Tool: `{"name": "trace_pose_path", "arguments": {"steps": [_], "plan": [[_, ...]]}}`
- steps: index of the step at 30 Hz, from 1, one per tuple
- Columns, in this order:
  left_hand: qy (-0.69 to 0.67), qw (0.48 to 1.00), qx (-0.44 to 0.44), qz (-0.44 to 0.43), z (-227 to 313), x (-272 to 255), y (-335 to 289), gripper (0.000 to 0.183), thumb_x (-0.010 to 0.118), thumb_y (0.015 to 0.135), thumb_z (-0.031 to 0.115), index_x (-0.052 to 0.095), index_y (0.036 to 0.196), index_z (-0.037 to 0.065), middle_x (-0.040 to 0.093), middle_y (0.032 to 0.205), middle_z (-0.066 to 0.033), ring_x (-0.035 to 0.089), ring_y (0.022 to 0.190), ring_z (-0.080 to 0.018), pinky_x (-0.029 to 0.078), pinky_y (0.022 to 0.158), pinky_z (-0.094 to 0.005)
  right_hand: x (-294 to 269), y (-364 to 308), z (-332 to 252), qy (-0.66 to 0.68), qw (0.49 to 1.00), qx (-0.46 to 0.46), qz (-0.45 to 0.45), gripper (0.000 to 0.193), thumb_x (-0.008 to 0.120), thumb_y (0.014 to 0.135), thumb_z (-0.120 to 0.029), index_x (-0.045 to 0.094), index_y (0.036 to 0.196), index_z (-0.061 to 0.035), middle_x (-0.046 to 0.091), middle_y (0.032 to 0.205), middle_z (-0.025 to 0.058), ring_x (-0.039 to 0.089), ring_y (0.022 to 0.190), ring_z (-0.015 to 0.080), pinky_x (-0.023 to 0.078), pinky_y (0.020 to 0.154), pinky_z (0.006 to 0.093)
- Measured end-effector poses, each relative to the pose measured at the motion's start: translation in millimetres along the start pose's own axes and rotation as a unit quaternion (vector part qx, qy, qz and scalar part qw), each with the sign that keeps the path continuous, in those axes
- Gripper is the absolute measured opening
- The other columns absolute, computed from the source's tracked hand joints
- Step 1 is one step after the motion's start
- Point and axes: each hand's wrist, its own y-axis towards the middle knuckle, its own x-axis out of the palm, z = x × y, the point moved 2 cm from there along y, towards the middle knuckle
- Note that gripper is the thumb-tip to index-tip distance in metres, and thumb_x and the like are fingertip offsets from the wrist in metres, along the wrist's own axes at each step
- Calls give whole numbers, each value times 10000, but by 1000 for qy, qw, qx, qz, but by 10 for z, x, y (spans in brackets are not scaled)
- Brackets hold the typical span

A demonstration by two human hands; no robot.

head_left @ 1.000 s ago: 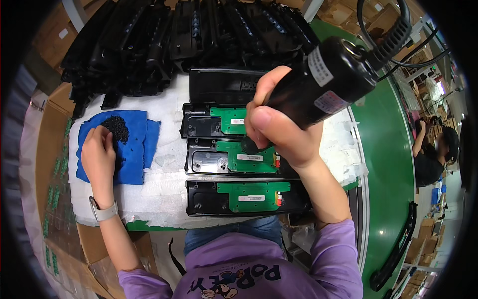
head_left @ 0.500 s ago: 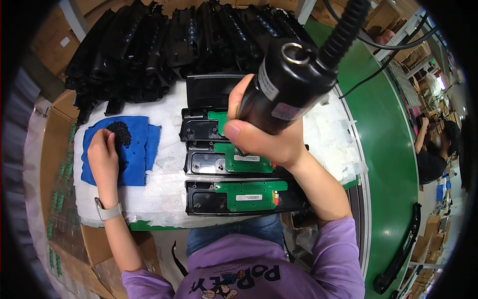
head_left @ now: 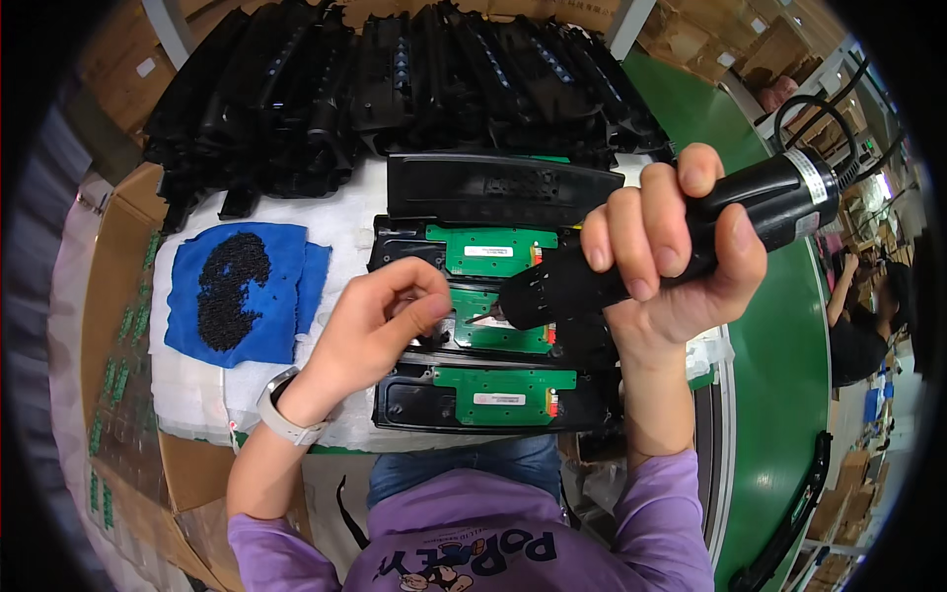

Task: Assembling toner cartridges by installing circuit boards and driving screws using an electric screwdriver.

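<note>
My right hand is wrapped round a black electric screwdriver, which lies tilted with its bit pointing left. Close to that bit is my left hand, thumb and fingers pinched together; whatever they hold is too small to make out. Beneath both hands is a black plastic housing with a green circuit board, partly covered by the screwdriver. Another board in its housing lies beyond it, and a third board lies nearer me. A black panel rests at the far end of this row.
On the left, small black screws are heaped on a blue cloth. Long black plastic parts are piled along the back. To the right runs a green surface bearing a long black part. Further right, a person is at work.
My left hand has moved right from the screws to the screwdriver's bit. My right hand has turned the screwdriver from upright to tilted, bit leftward, and moved it right.
</note>
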Motion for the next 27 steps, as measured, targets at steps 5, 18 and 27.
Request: {"name": "trace_pose_path", "arguments": {"steps": [5, 18, 27], "plan": [[-23, 999, 8, -39, -38, 103, 68, 114, 558, 882, 107, 548, 885, -7, 556, 800, -11, 534, 736, -76, 445, 691, -214, -33, -13, -83, -4, 999, -20, 25, 263, 449, 873, -255, 478, 1026, -43, 468, 592, 37, 442, 436, 153, 460, 566, 353], [199, 970, 130, -56, -27, 134, 67, 92, 605, 807, 57, 571, 818, -27, 592, 750, -85, 572, 659, -170, 444, 608, -263, 43, -43, 52, -29, 997, 47, 56, 212, 486, 845, -218, 454, 968, -48, 415, 536, 37, 404, 398, 145, 406, 467, 319], [179, 973, 132, 58, -50, 86, 54, 77, 619, 795, 52, 608, 805, -24, 605, 748, -90, 593, 673, -184, 450, 606, -260, 62, -14, 200, -57, 987, 99, 114, 190, 505, 831, -208, 431, 855, -35, 400, 523, 30, 403, 389, 143, 403, 466, 305]]}}
